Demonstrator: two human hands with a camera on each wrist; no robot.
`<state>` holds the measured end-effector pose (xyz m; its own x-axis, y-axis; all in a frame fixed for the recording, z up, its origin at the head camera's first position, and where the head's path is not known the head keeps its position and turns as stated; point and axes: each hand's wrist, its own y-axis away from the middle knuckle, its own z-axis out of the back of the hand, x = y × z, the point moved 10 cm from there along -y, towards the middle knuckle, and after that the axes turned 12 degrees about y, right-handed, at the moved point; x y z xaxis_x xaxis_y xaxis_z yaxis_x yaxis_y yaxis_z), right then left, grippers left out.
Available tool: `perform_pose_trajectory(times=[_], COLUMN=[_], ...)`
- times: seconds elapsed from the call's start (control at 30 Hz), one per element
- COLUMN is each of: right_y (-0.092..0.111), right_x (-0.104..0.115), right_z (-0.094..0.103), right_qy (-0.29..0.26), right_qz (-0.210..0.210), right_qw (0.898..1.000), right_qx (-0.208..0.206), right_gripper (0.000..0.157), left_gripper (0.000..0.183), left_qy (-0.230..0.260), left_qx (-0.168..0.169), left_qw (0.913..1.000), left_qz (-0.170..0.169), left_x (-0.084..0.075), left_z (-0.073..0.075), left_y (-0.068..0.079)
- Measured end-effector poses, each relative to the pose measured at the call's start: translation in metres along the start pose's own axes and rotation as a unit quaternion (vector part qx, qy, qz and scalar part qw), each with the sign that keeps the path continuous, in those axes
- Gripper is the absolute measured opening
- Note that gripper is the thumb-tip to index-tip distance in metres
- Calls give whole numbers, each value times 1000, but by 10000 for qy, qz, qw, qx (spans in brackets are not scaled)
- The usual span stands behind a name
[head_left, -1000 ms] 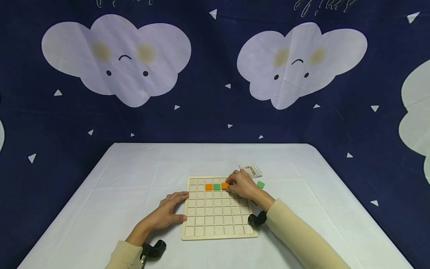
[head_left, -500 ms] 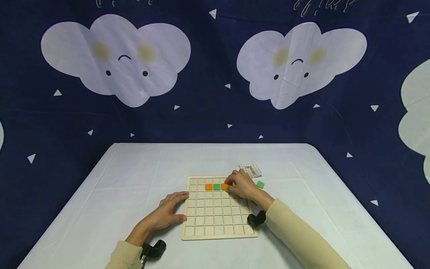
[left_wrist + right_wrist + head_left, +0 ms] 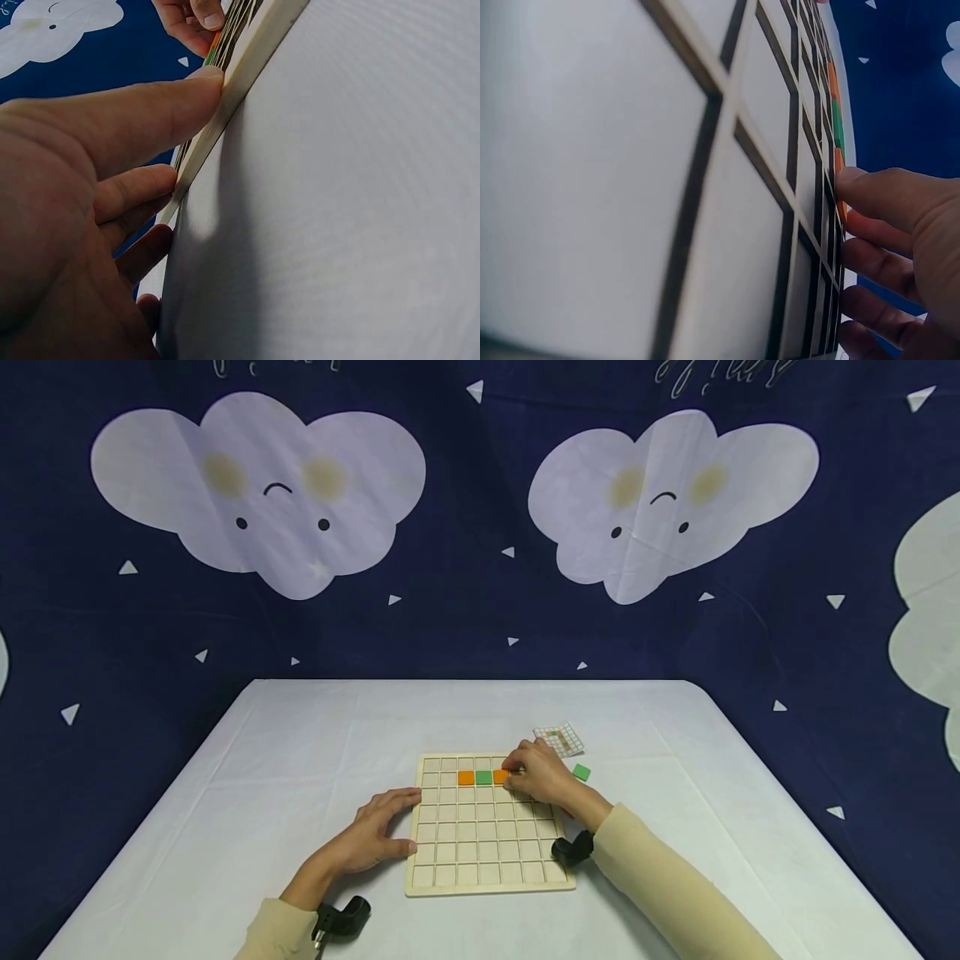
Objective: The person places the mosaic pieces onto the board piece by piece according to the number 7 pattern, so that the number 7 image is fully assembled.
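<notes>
A pale wooden grid board point(image 3: 476, 831) lies on the white table. In its second row from the far side sit an orange tile point(image 3: 466, 777), a green tile point(image 3: 483, 777) and another orange tile point(image 3: 499, 776). Thumb and index finger of my right hand point(image 3: 543, 774) pinch that last tile at its right part, and they partly cover it; the right wrist view has the thumb point(image 3: 862, 184) on its face. My left hand point(image 3: 369, 833) rests at the board's left edge, fingers extended, with thumb point(image 3: 196, 101) and fingertips touching the wooden rim.
Behind the right hand lies a printed grid card point(image 3: 561, 739), its near left corner hidden by the hand. A loose green tile point(image 3: 581, 772) is right of the board. A bit of orange point(image 3: 567, 812) shows under the right wrist. Each wrist wears a black camera point(image 3: 345, 917).
The right fingers shift very slightly left on the orange tile, then stay there. The left hand and the board hold still.
</notes>
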<state>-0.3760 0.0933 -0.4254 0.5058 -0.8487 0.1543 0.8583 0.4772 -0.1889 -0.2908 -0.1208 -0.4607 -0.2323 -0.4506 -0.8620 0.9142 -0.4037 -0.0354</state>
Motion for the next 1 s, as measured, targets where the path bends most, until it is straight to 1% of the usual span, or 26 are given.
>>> perform_pose_trajectory(times=[0.07,0.3,0.4,0.73,0.9,1.0], right_y=[0,4,6,17,24,29], right_x=[-1,-8,-10,-11,-17,-22], right_z=[1,7,11,27,35,38], right_qy=[-81,-328,-413,-643,-756,-733], right_qz=[-45,-396,-477,-488,-628,-649], right_qw=[10000,9987,9980,9966,9949,9947], right_qx=[-11,65,30,-141,-229,-307], right_gripper=[24,26,26,27,27,27], left_gripper=[68,68,68,68,69,69], left_qy=[7,-5,-54,-52,-61,-99], left_qx=[7,40,40,87,93,86], left_qw=[10000,9999,9998,9996,9996,9995], left_qz=[-11,-128,-186,-261,-277,-287], left_x=[-1,-3,-4,-4,-4,-4], left_z=[0,1,1,1,1,2], left_y=[0,1,1,2,2,2])
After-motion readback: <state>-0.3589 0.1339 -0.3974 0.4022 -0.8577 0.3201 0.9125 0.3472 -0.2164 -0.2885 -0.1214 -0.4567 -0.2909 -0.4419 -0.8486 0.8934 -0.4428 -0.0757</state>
